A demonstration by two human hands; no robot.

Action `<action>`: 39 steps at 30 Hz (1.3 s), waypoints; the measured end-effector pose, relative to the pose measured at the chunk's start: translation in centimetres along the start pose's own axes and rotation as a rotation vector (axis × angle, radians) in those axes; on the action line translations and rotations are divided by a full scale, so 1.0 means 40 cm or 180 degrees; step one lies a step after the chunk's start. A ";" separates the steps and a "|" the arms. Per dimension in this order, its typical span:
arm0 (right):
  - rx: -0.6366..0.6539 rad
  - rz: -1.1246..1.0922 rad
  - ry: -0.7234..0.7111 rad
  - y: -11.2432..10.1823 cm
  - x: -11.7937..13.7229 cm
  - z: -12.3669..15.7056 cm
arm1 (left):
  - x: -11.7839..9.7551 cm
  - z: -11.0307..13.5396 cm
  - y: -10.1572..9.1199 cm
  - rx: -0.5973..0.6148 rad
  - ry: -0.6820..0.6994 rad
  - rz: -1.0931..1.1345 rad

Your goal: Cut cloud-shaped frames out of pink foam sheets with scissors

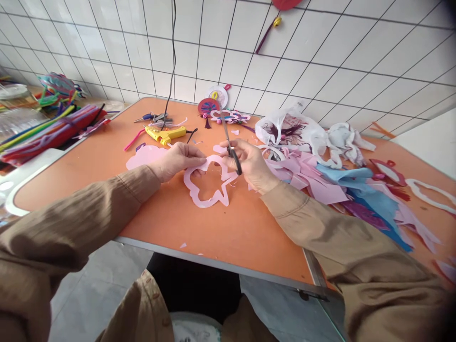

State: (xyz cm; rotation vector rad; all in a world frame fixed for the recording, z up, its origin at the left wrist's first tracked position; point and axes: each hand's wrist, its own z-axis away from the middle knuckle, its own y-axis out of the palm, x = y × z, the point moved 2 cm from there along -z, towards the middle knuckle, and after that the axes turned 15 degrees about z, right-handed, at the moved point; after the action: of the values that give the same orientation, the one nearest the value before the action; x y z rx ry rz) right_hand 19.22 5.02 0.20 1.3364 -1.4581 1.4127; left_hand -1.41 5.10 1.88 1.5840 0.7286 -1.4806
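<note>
My left hand pinches the upper left edge of a pink flower-shaped outline, which looks like felt or foam sheet and has its middle cut out. A gap shows on the outline's right side. In my right hand is a pair of scissors with black handles, its blades pointing up and away from me. The right fingertips are also at the top right of the outline; whether they grip it I cannot tell. Near my left wrist a solid pink piece lies flat on the table.
A yellow glue gun with a dark cord lies behind my left hand on the orange table. Pink scraps, blue cloth and a white plastic bag fill the right. Pipe cleaners are heaped left; tasselled ornaments stand by the tiled wall.
</note>
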 end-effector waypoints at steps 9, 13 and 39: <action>-0.0117 -0.0058 0.0181 0.003 -0.009 0.005 | 0.019 -0.013 -0.019 0.0017 -0.0250 0.0417; -0.0294 -0.0316 0.0228 -0.008 -0.017 0.002 | 0.026 -0.013 -0.025 -0.0065 -0.0309 0.0553; 0.0378 -0.0643 0.0231 0.031 -0.008 0.048 | -0.002 0.000 -0.009 0.0591 0.0404 0.1392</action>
State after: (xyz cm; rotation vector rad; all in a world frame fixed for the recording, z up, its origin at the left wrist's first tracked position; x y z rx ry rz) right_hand 18.42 3.06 -0.74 1.4465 -1.1725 1.4171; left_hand -1.72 5.27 1.88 1.8496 0.2879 -1.1575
